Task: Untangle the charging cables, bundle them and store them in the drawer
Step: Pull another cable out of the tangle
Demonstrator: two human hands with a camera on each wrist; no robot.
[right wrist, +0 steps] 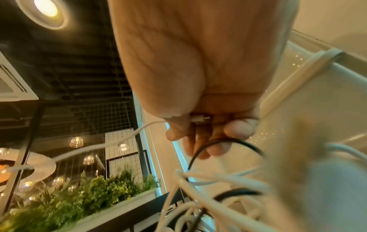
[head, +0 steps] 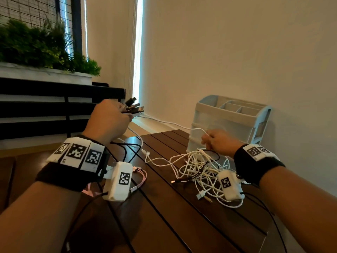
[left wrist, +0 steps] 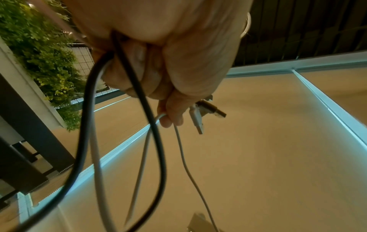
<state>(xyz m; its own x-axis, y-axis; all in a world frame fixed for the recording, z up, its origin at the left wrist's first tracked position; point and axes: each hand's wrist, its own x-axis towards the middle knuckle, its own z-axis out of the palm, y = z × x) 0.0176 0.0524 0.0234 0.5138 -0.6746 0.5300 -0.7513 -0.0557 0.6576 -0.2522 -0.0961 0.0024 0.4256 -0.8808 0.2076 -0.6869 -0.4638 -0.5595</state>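
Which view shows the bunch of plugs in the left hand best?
The head view: the left hand holds the plugs fanned out above its fingers, all visible together. The left wrist view shows only about two plugs past the thumb, plus cords hanging down. The right wrist view shows none of them.

It looks like a café or lounge; a dark slatted wooden table [head: 182, 207] stands by a beige wall; a planter with green plants [head: 36, 46], hanging glass lamps [right wrist: 76, 142] and a ceiling air vent [right wrist: 12, 81] show it.
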